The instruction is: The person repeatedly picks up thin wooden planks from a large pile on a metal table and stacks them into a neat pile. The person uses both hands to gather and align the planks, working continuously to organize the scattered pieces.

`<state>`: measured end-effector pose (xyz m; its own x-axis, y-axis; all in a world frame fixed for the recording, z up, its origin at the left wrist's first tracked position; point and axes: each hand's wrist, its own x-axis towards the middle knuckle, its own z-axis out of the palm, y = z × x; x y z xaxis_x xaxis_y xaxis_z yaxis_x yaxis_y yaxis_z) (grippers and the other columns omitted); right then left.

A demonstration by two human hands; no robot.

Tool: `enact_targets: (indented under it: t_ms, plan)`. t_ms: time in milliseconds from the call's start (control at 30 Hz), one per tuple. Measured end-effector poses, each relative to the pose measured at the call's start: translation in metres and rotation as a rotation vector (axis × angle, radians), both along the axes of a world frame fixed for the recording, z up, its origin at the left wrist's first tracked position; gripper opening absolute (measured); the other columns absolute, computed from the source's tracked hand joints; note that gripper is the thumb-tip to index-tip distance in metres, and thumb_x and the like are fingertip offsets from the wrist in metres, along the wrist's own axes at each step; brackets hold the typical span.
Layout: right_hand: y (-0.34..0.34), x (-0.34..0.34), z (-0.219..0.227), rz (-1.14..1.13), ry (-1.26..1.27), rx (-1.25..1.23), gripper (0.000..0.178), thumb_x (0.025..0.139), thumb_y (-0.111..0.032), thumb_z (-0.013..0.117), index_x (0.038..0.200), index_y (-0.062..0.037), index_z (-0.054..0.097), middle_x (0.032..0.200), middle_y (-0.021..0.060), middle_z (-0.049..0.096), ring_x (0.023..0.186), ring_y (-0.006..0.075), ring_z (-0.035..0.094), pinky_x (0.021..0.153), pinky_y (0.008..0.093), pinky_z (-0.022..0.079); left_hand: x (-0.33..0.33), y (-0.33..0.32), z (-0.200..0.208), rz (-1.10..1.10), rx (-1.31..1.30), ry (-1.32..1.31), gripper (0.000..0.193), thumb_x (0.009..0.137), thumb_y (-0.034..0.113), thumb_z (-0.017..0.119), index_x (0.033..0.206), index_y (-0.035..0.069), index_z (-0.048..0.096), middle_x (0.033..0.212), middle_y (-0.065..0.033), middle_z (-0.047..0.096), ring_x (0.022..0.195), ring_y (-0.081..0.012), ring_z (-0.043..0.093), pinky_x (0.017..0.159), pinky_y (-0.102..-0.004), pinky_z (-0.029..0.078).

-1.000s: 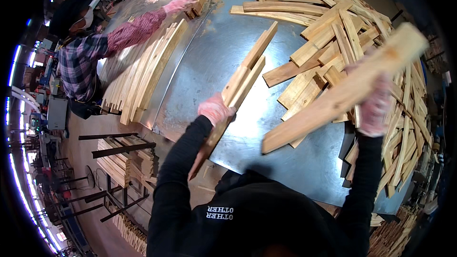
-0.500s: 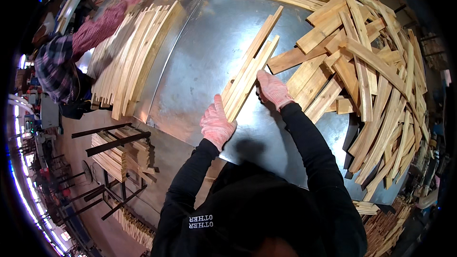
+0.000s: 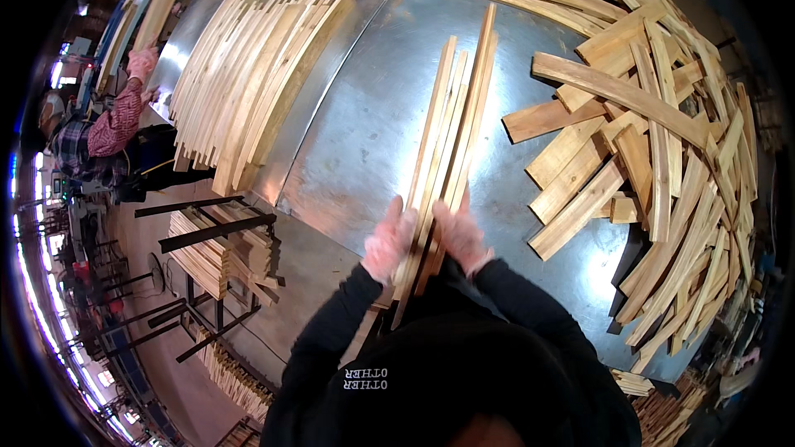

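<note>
A narrow group of long, pale wooden boards (image 3: 469,108) lies on the grey sheet-metal desk (image 3: 352,149); the left hand (image 3: 389,242), fingers parted, flanks the group's left side; the right hand (image 3: 462,238) flanks its right, grip unclear; this probably steadies the group; both forearms angle inward toward it.

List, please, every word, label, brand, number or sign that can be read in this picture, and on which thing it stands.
Black top: white lettering, two short lines, upside down in this view; I do not copy the wording.
Boards: no text that I can make out.
Machinery at far left: too small and blurred to tell.
</note>
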<state>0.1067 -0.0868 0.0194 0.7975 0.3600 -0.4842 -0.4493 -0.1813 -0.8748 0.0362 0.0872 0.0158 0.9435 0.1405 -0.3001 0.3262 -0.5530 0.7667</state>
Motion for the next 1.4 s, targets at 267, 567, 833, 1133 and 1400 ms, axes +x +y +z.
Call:
enact_targets:
  t_ms: [267,567,833,1133,1400]
  plan:
    - [-0.005,-0.019,0.018,1.053,-0.516,-0.419,0.048,0.101,-0.033,0.046,0.140,-0.0048,0.042,0.108,0.0208,0.068,0.101,0.0377,0.067,0.084,0.0465,0.053,0.012,-0.025,0.074,0.211,0.368,0.180,0.100,0.072,0.049,0.082,0.146,0.002,0.034,0.125,-0.0287,0.056,0.111,-0.0447,0.059,0.092,-0.0512,0.050]
    - [-0.160,0.312,0.058,0.413,-1.278,-1.424,0.075,0.084,-0.036,0.072,0.146,-0.0059,0.042,0.137,0.0197,0.054,0.127,0.0350,0.052,0.109,0.0466,0.037,0.057,0.095,0.057,0.150,0.717,0.191,0.098,0.075,0.052,0.080,0.148,0.005,0.036,0.112,-0.0241,0.062,0.100,-0.0396,0.065,0.086,-0.0500,0.053]
    - [-0.246,0.369,0.036,0.675,-0.710,-1.576,0.124,0.061,-0.029,0.090,0.160,-0.0123,0.017,0.137,0.0208,0.053,0.126,0.0394,0.052,0.107,0.0462,0.043,0.100,0.252,0.051,0.175,1.155,0.166,0.080,0.077,0.055,0.074,0.135,0.005,0.051,0.127,-0.0180,0.057,0.114,-0.0367,0.055,0.097,-0.0506,0.045]
    - [-0.191,0.306,0.067,0.760,-1.040,-1.254,0.085,0.089,-0.030,0.069,0.160,-0.0178,0.024,0.123,0.0219,0.064,0.103,0.0435,0.065,0.085,0.0465,0.055,0.106,0.101,0.013,0.385,0.445,-0.239,0.081,0.091,0.047,0.067,0.149,-0.003,0.040,0.148,-0.0257,0.048,0.136,-0.0366,0.048,0.114,-0.0433,0.038]
    - [-0.064,0.245,0.192,0.424,-0.678,-0.582,0.052,0.088,-0.036,0.068,0.132,-0.0081,0.060,0.125,0.0144,0.064,0.110,0.0347,0.061,0.096,0.0424,0.049,0.125,-0.134,0.032,0.055,-1.278,0.172,0.047,0.093,0.017,0.065,0.134,-0.003,0.053,0.117,-0.0108,0.067,0.102,-0.0188,0.066,0.090,-0.0321,0.054]
